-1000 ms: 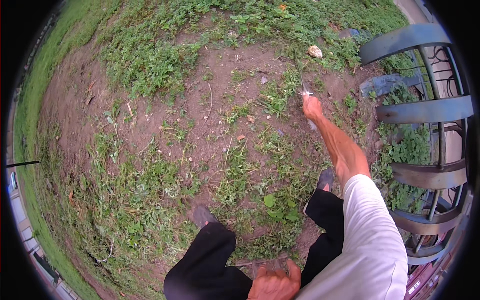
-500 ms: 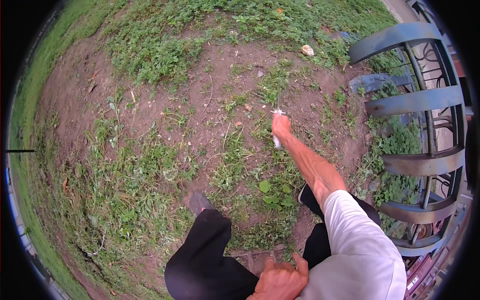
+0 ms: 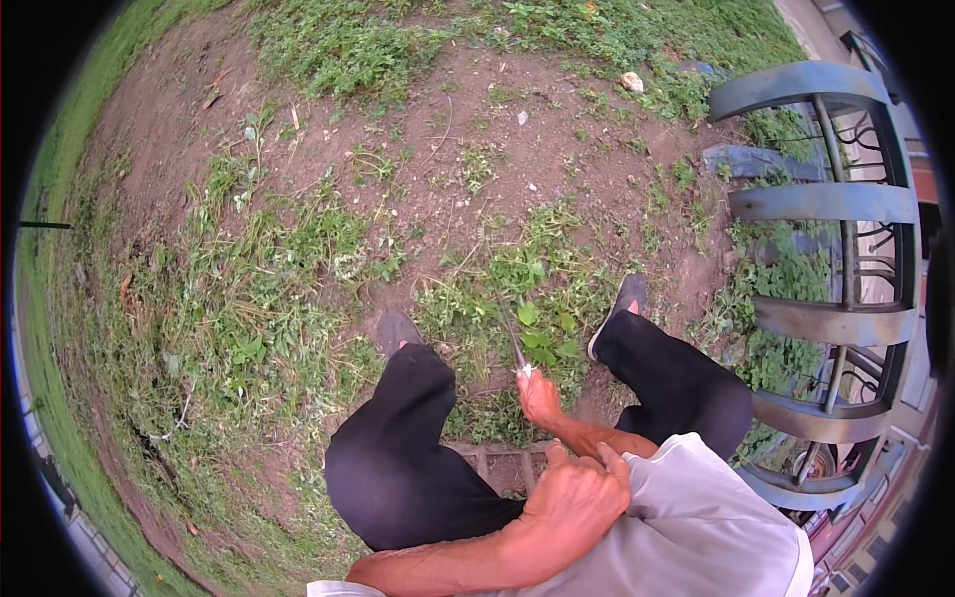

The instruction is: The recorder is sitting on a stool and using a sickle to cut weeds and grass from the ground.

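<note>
My right hand (image 3: 539,400) is closed around the handle of a long, thin-bladed hand tool (image 3: 514,343). White material is wrapped where its blade meets my fist. The blade points away from me over cut weeds (image 3: 537,239) between my feet, and its far end is hard to make out among the stems. My left hand (image 3: 575,509) lies across the front of my body, just below my right forearm. Its back faces up and two digits show apart, with nothing visible in it; the other fingers are partly hidden.
Loose cut weeds (image 3: 269,298) cover the ground at left. Bare brown soil (image 3: 418,139) lies ahead, with low green plants (image 3: 348,50) beyond. A blue metal frame with curved bars (image 3: 826,204) stands close at right. My left shoe (image 3: 398,330) and right shoe (image 3: 629,291) flank the weeds.
My right hand has pulled the tool back from far ahead to close by my body, between my legs. The view has shifted slightly, and more of my left forearm shows.
</note>
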`<act>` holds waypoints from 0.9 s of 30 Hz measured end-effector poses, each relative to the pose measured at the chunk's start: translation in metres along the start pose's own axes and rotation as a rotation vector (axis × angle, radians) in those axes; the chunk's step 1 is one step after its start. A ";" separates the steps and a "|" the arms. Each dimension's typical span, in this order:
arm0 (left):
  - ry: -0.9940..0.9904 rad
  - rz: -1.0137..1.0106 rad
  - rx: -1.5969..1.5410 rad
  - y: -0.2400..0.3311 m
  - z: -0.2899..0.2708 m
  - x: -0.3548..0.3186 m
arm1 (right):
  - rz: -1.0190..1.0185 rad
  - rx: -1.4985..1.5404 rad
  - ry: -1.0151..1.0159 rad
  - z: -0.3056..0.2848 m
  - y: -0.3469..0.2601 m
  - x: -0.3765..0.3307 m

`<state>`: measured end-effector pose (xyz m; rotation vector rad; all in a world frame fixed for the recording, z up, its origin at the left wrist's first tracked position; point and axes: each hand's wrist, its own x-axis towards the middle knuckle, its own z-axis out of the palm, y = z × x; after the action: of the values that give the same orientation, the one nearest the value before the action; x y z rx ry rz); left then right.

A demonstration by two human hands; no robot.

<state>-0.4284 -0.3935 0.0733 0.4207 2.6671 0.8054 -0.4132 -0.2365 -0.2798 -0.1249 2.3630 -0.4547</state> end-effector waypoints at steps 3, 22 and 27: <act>-0.004 0.024 0.051 0.006 0.000 -0.010 | -0.092 -0.019 0.008 -0.007 0.010 0.007; 0.094 -0.045 0.072 0.011 0.031 -0.021 | 0.251 0.265 0.559 -0.138 0.005 0.206; -0.032 -0.113 0.098 0.006 0.018 -0.021 | 0.256 0.507 0.341 -0.139 -0.080 0.254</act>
<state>-0.4017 -0.3880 0.0667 0.3014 2.6806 0.6313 -0.6974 -0.3263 -0.3190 0.5196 2.4569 -0.9893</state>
